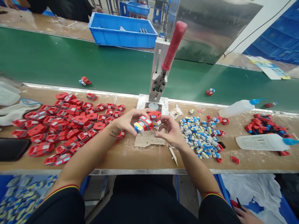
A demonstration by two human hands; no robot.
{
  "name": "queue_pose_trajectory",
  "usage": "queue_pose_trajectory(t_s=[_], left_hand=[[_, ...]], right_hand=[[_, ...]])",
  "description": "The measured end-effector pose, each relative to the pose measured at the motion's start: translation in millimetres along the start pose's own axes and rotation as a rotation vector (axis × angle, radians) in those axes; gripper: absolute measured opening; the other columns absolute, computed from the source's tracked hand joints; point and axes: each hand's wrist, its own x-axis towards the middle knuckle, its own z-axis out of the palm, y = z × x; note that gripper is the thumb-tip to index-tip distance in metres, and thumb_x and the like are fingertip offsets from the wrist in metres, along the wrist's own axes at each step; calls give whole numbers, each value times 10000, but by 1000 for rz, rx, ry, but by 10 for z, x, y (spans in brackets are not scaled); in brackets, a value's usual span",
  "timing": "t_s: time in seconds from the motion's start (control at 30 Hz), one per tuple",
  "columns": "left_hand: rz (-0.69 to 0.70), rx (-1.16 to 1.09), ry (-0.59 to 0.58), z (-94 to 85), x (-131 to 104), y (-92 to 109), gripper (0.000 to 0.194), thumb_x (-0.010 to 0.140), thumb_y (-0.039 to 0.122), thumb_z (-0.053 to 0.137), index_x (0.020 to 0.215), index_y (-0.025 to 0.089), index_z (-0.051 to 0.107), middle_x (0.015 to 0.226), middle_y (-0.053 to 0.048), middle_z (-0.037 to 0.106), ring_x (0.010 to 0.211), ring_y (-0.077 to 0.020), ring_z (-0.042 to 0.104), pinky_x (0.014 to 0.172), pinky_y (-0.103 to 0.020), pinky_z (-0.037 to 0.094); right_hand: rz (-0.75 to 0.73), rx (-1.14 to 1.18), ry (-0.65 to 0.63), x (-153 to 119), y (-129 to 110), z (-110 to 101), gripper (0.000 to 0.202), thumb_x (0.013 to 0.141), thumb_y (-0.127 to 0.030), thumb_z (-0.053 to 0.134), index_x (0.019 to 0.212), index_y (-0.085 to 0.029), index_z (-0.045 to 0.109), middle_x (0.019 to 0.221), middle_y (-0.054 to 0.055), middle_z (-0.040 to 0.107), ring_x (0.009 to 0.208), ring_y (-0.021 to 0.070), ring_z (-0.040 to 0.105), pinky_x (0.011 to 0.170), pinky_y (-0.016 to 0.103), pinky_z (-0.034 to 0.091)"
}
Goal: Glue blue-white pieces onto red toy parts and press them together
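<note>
Red-and-white block (146, 122), green belt (58, 59)

Two bare forearms angle forward and inward from the body, bringing a person's hands close together at center. The left hand (128, 120) curls in a grip, thumb nearer the body than the fingers; the right hand (172, 133) faces it, fingers bent, thumb pointing inward. The left forearm (90, 152) (small dark markings near the wrist) slants toward the middle, mirrored by the right forearm (198, 168).

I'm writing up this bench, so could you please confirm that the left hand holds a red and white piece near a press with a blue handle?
Not quite: the handle is red, not blue, as the head view shows. The left hand does hold a red and white piece near the press.
</note>
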Motion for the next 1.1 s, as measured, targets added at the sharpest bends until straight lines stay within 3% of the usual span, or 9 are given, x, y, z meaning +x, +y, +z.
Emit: queue_pose_trajectory(t_s=[0.1, 0.2, 0.3, 0.43, 0.6, 0.73, 0.9, 1.0, 1.1], left_hand=[[3, -2, -49, 141, 63, -7, 642, 484, 494, 1063, 991, 196, 805, 1354, -190, 682, 1251, -383, 679, 1040, -498, 568], [-40, -33, -85, 222, 65, -29, 644, 530, 445, 1058, 1057, 191, 789, 1287, -157, 702, 1121, -323, 720, 990, -445, 588], [-102, -51, -129, 202, 41, -55, 635, 589, 400, 1037, 1127, 195, 769, 1173, -136, 739, 988, -281, 747, 880, -400, 615], [-53, 14, -130, 121, 16, 18, 598, 581, 451, 1032, 1065, 207, 781, 1453, -207, 657, 1305, -420, 663, 1010, -527, 587], [59, 130, -213, 155, 24, 469, 530, 580, 485, 1031, 1006, 269, 802, 1548, -115, 624, 1508, -470, 504, 1166, -617, 503], [251, 255, -129, 124, 325, 968, 466, 645, 508, 997, 983, 252, 804, 1495, -49, 660, 1540, -469, 463, 1165, -679, 483], [405, 345, 58, -179, 1039, 1267, 734, 515, 659, 943, 970, 144, 684, 1419, -52, 632, 1461, -458, 543, 1121, -687, 428], [398, 353, 199, -348, 1259, 1175, 747, 634, 672, 824, 1086, 115, 617, 1403, -82, 623, 1389, -433, 609, 1052, -698, 430], [384, 281, 275, -412, 1232, 992, 757, 589, 698, 870, 1051, 149, 629, 1387, -100, 666, 1354, -422, 648, 1030, -619, 531]], right_hand=[[66, 197, 147, -52, 38, 121, 497, 760, -533, 918, 1008, -249, 593, 988, 11, 713, 831, 147, 714, 683, 274, 633], [40, 230, 314, -73, 50, 129, 422, 762, -481, 926, 953, -255, 626, 960, 11, 705, 878, 162, 723, 734, 284, 643], [-113, 85, 455, -121, 67, 83, 314, 837, -430, 872, 994, -257, 661, 965, 25, 698, 870, 162, 718, 725, 284, 635], [-434, -279, 563, -210, 53, -53, 192, 915, -241, 787, 1070, -285, 681, 1011, 32, 704, 927, 179, 738, 791, 332, 651], [-723, -641, 591, -324, -21, -253, 362, 899, -57, 715, 1161, -304, 685, 1053, 36, 676, 982, 207, 762, 796, 382, 683], [-788, -707, 603, -384, -58, -295, 364, 894, -37, 705, 1167, -279, 691, 1085, 57, 699, 975, 208, 767, 785, 382, 684], [-624, -661, 569, -448, -7, -391, 316, 915, -133, 721, 1176, -305, 671, 1073, 48, 771, 950, 219, 772, 798, 405, 660], [-330, -604, 570, -289, 132, -688, 231, 943, -260, 712, 1171, -275, 681, 1036, 52, 770, 888, 208, 742, 774, 375, 632], [26, -664, 472, 211, 348, -1115, 241, 935, -292, 680, 1167, -231, 702, 1062, 71, 761, 890, 211, 704, 823, 372, 611]])
